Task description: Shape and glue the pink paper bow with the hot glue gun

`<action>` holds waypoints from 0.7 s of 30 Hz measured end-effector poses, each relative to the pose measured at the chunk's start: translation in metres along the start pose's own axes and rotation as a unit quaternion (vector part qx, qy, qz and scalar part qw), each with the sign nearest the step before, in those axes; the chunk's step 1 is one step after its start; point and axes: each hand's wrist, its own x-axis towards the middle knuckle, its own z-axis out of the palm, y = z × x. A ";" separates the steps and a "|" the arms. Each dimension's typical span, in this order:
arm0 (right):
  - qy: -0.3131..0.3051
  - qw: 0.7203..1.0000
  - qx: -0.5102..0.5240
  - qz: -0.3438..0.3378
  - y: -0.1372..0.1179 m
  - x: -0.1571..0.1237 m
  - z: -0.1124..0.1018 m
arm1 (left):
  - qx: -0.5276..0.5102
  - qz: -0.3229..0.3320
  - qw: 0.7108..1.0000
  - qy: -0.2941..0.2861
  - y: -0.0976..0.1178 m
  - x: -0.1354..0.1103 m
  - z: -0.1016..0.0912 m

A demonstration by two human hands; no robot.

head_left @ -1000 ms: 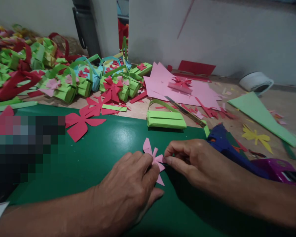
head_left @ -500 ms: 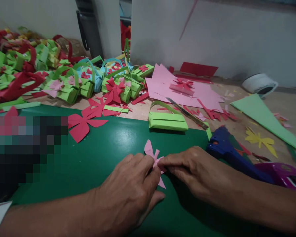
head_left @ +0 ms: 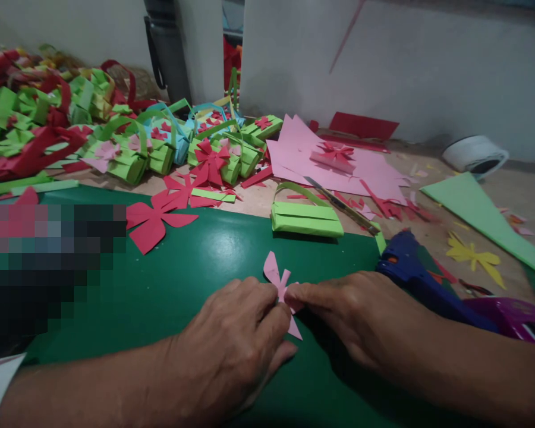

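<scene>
A pink paper flower [head_left: 274, 270] with pointed petals lies between my hands on the green mat [head_left: 196, 255]. My left hand [head_left: 252, 333] pinches its left side between thumb and forefinger, covering those petals. From the right, my right hand [head_left: 343, 315] presses the flower near its centre with its fingertips; its thumb is mostly hidden beneath the forefinger. Just beyond the flower stands a small light-green paper bag [head_left: 307, 219] with a thin looped handle. Red paper flower cutouts [head_left: 154, 220] lie at the mat's far left edge.
A blue glue gun [head_left: 419, 279] and a purple tool [head_left: 512, 318] lie close to my right forearm. Behind are a cutter knife [head_left: 339, 205], pink paper sheets [head_left: 289, 148], a tape roll [head_left: 475, 156] and a yellow cutout [head_left: 472, 255]. Finished paper bags [head_left: 129, 160] are heaped at the left.
The whole scene has shifted slightly to the right in view. My right forefinger has flattened a little over the flower's centre; my left hand keeps its pinch.
</scene>
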 end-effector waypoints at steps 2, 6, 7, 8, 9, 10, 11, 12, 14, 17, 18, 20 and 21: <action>-0.021 0.998 0.054 0.018 0.000 0.003 -0.006 | -0.007 0.003 1.000 0.016 0.000 -0.001 0.000; -0.047 0.987 0.150 0.032 0.000 0.004 -0.012 | -0.002 0.010 1.000 0.028 -0.001 -0.003 -0.001; -0.050 0.984 0.169 0.033 0.001 0.003 -0.013 | -0.001 0.011 0.999 0.030 -0.001 -0.003 -0.001; -0.050 0.980 0.188 0.032 0.002 0.003 -0.013 | 0.000 0.011 0.999 0.033 -0.001 -0.002 -0.001; -0.052 0.976 0.208 0.031 0.003 0.003 -0.013 | 0.001 0.011 0.999 0.035 -0.001 -0.002 -0.001; -0.057 0.970 0.232 0.033 0.004 0.004 -0.013 | 0.000 0.011 0.999 0.036 -0.001 -0.002 -0.001; -0.070 0.961 0.266 0.044 0.005 0.004 -0.013 | 0.000 0.011 0.999 0.036 -0.001 -0.002 -0.001; -0.086 0.946 0.306 0.065 0.006 0.006 -0.013 | -0.001 0.011 0.999 0.035 0.000 -0.001 -0.001; -0.116 0.904 0.390 0.135 0.007 0.008 -0.012 | 0.000 0.009 0.999 0.033 0.000 -0.001 -0.002; -0.112 0.850 0.465 0.219 0.009 0.012 -0.012 | 0.002 0.006 1.000 0.026 0.001 0.000 -0.003; -0.092 0.849 0.467 0.230 0.009 0.012 -0.013 | 0.001 0.006 1.000 0.023 0.001 0.000 -0.003; -0.031 0.871 0.431 0.233 0.008 0.011 -0.015 | -0.003 0.005 1.000 0.024 0.001 0.000 -0.004; 0.004 0.889 0.398 0.226 0.008 0.009 -0.017 | -0.007 0.006 1.000 0.026 0.000 -0.001 -0.004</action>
